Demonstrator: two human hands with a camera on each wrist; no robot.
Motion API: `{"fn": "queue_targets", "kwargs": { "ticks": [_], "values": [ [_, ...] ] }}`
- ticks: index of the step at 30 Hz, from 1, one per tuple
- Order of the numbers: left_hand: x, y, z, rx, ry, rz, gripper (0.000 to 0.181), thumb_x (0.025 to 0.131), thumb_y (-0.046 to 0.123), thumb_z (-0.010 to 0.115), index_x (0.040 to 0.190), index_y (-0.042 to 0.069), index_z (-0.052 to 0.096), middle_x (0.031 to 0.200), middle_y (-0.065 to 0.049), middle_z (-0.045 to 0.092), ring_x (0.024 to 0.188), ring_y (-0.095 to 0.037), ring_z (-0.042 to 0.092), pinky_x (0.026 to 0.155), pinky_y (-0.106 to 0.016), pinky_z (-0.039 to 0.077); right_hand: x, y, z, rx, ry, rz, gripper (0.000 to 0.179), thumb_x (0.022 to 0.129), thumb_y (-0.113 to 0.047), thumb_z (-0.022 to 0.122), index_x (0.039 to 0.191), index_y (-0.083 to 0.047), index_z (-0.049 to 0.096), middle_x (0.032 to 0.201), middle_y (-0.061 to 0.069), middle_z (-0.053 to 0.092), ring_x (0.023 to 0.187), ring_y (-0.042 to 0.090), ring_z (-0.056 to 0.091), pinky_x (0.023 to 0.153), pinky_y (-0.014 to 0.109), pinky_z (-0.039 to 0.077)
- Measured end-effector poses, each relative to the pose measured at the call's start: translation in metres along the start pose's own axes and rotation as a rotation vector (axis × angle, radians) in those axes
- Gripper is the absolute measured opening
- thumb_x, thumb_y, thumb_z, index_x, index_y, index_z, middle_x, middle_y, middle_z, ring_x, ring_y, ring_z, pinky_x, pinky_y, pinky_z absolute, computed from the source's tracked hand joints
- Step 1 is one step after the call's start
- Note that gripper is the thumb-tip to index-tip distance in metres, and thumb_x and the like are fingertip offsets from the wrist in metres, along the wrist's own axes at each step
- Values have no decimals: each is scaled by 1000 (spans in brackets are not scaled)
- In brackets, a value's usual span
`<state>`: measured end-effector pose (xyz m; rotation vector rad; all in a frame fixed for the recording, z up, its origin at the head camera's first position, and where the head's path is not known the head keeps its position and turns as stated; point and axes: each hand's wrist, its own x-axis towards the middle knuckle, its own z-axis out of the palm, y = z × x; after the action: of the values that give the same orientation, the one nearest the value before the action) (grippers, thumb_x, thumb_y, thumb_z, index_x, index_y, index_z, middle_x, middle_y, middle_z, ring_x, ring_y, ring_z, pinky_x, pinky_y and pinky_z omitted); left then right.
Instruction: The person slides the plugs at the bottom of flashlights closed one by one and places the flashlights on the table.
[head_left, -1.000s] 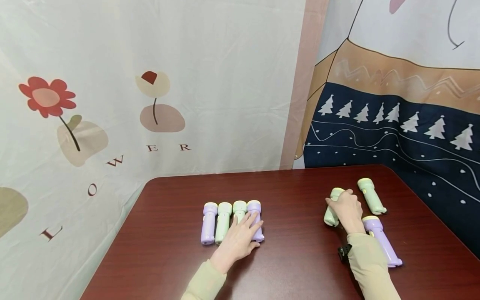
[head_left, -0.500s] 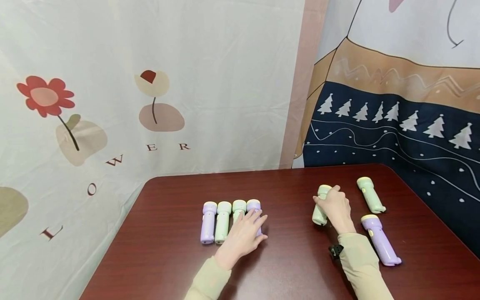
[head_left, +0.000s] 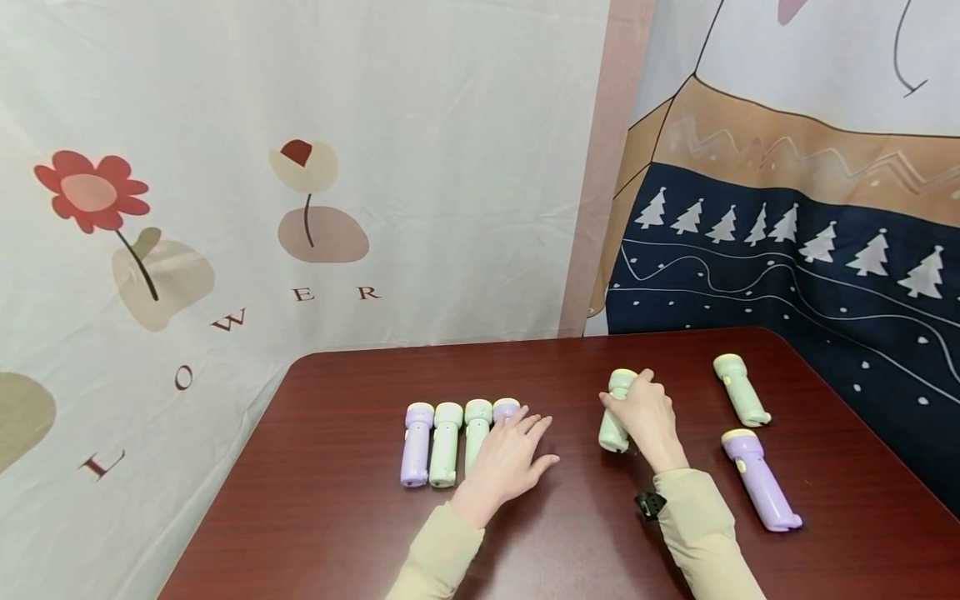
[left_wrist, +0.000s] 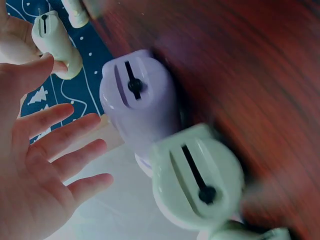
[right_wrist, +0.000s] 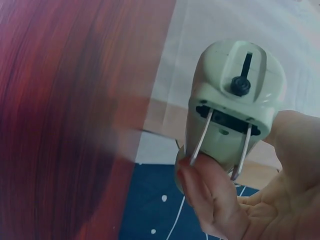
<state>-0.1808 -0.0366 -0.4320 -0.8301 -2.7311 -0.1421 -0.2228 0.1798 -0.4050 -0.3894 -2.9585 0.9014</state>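
Note:
My right hand [head_left: 648,417] grips a light green flashlight [head_left: 614,429] around its body, at the right of the table's middle. In the right wrist view, two metal plug prongs [right_wrist: 243,155] stick out of its tail end. My left hand [head_left: 504,462], fingers spread and straight, is over the right end of a row of flashlights. Under it lies a purple flashlight [head_left: 506,408], its body mostly hidden in the head view. Left of that come a green flashlight [head_left: 477,425], another green flashlight [head_left: 446,446] and a purple flashlight [head_left: 417,446], side by side, heads facing away.
On the table's right side lie a green flashlight [head_left: 742,392] and, nearer, a purple flashlight [head_left: 763,483], both slanted. The dark red wooden table [head_left: 345,533] ends at a pale printed curtain [head_left: 465,208] behind and a navy tree-patterned cloth [head_left: 795,275] to the right.
My right hand has moved left with the green flashlight, away from the two at the right. My left hand has shifted a little to the right along the row's end.

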Motion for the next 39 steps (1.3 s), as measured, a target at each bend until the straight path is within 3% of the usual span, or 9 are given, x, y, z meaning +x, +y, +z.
{"fn": "queue_targets", "kwargs": {
  "ticks": [20,28,39],
  "values": [
    [14,22,10,-16,32,29,59,87,52,59,132,13,55,122,-1,67,126,-21,54,104,-43,44,-12,-21,7,25,23,-48,82,83,-38,66,130,17,30,102,34,56,82,45,63,68,48,54],
    [15,29,10,-73,96,21,61,88,49,60,134,10,52,126,-4,63,120,-21,59,99,-30,48,-17,-28,6,42,70,-76,75,82,-35,68,125,17,35,94,32,58,73,40,63,60,43,54],
    [18,34,9,-153,157,-7,61,87,45,63,135,8,50,124,-4,65,109,-17,64,87,-29,53,-16,-31,8,69,73,-93,74,83,-38,67,123,16,36,95,32,57,73,40,63,58,41,53]
  ]
}}
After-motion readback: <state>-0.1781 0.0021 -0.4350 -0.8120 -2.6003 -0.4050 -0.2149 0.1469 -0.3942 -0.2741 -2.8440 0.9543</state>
